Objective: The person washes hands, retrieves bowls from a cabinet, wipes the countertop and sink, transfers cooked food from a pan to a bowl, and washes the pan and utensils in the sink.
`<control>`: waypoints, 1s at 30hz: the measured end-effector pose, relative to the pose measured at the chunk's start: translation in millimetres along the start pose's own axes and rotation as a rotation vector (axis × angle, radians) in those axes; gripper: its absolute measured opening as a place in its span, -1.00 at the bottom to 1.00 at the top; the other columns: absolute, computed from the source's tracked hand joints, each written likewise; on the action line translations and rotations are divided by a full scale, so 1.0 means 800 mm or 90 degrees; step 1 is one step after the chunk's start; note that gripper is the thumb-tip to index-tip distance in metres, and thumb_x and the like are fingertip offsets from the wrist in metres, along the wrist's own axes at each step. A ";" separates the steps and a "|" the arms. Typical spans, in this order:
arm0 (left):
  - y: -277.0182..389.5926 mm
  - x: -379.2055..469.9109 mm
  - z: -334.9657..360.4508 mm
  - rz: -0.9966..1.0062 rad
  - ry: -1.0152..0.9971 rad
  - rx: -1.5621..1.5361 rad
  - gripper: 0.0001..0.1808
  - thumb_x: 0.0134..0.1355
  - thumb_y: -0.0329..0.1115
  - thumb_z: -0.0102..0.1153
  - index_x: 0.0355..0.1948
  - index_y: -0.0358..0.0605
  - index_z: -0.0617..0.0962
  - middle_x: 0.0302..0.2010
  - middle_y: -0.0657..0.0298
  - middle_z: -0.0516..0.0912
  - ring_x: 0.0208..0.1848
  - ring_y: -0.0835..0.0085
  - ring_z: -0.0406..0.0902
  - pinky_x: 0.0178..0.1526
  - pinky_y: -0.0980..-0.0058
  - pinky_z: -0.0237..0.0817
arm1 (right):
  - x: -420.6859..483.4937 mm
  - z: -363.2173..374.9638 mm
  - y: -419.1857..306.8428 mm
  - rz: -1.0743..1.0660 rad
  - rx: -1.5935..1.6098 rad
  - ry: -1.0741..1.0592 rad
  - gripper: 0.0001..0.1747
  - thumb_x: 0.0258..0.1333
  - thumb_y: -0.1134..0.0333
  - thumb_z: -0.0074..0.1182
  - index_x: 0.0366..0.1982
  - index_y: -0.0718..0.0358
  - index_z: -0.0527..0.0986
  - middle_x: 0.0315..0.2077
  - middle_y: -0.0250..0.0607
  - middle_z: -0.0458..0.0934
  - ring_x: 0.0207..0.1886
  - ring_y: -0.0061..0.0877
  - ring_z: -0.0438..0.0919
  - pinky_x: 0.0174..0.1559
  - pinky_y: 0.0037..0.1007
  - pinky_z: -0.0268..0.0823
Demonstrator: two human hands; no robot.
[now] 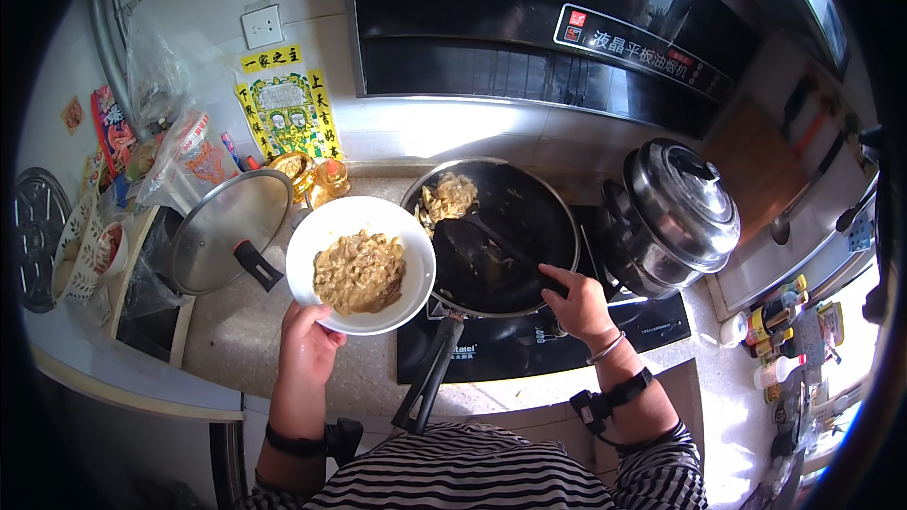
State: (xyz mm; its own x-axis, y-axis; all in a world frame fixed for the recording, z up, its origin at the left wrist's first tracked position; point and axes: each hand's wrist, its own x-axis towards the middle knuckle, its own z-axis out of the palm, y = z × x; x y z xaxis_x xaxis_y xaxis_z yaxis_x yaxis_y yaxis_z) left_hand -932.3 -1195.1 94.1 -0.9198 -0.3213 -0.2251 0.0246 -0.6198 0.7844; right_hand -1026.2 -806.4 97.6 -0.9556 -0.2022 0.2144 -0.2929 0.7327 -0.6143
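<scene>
My left hand (309, 340) grips the near rim of a white bowl (305, 276), thumb on the edge. Brown saucy food (360, 273) lies in the bowl, which is held just left of a black wok (542, 227). A black spatula (506, 237) is in my right hand (577, 303), its handle slanting across the wok. Its blade is at the left of the wok, below a heap of cooked food (450, 197). The wok stands on a black gas hob (496, 360), with its handle (432, 375) pointing towards me.
Right of the wok stands a lidded steel pot (669, 227). A glass lid (230, 234) leans at left, near gold ornaments (333, 176) and plastic bags (191, 156). Above hangs a black range hood (496, 71). Several bottles (772, 340) stand at far right.
</scene>
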 end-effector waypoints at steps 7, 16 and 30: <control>-0.006 0.011 0.022 -0.026 -0.032 0.014 -0.62 0.21 -0.37 0.15 0.05 -0.19 0.47 -0.23 0.20 0.64 -0.46 0.47 0.57 -0.47 0.52 0.42 | -0.033 -0.021 0.001 -0.074 0.034 0.106 -0.49 -0.01 0.45 0.28 0.07 0.21 0.62 -0.38 -0.03 0.66 -0.32 -0.16 0.67 -0.22 -0.33 0.50; -0.026 0.033 0.050 -0.070 -0.075 0.009 -0.82 0.22 -0.40 0.15 -0.16 -0.15 0.48 -0.46 0.22 0.62 -0.54 0.44 0.56 -0.48 0.49 0.39 | -0.088 -0.101 -0.064 -0.153 -0.058 0.169 -0.51 -0.04 0.59 0.23 0.03 0.26 0.63 -0.45 -0.12 0.58 -0.45 -0.31 0.57 -0.34 -0.41 0.42; -0.045 0.039 0.050 -0.106 -0.119 -0.036 -0.89 0.21 -0.43 0.16 -0.23 -0.10 0.55 -0.42 0.28 0.64 -0.48 0.47 0.57 -0.46 0.50 0.39 | -0.115 -0.138 -0.101 -0.206 -0.189 0.209 -0.46 -0.06 0.66 0.23 0.03 0.17 0.65 -0.38 -0.18 0.59 -0.43 -0.32 0.61 -0.38 -0.40 0.47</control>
State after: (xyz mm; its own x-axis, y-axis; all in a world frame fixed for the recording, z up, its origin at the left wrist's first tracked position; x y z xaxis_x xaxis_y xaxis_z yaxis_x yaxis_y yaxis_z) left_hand -977.7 -1153.7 81.9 -0.9693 -0.0769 -0.2334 -0.1161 -0.6937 0.7109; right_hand -911.4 -775.2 211.2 -0.7437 -0.2699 0.6116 -0.5034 0.8281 -0.2467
